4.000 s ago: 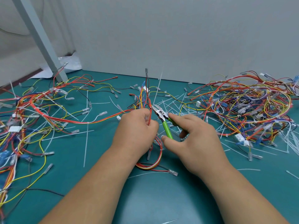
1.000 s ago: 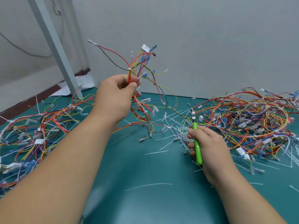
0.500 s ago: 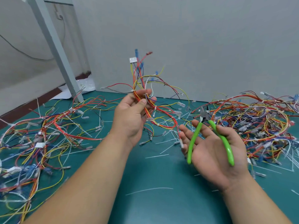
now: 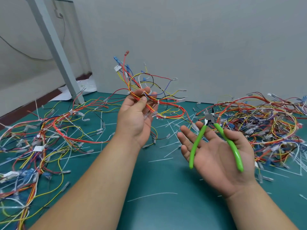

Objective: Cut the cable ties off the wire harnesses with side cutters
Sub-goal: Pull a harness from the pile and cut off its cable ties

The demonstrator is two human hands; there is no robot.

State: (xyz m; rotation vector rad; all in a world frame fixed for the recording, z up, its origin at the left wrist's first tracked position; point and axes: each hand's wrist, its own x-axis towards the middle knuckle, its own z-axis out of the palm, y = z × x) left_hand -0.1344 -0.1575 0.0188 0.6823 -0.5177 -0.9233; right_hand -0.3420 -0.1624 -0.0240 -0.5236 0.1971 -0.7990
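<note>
My left hand (image 4: 134, 117) is raised palm up above the table and pinches a wire harness (image 4: 167, 105) between thumb and fingers. The harness is a bundle of red, yellow, blue and black wires that fans upward and trails right; small white cable ties (image 4: 158, 102) ring it. My right hand (image 4: 216, 155) lies palm up with fingers straight. The green-handled side cutters (image 4: 209, 120) rest across that palm, handles spread and jaws pointing away, toward the harness.
A big tangle of harnesses (image 4: 259, 125) covers the teal mat (image 4: 166, 180) on the right, another tangle (image 4: 41, 130) on the left. Cut white tie strips (image 4: 172, 128) litter the middle. A grey slanted post (image 4: 54, 47) stands at the back left, a wall behind.
My left hand lifted the harness off the table and turned palm up. My right hand turned palm up and uncurled, so the cutters now lie across it with handles spread.
</note>
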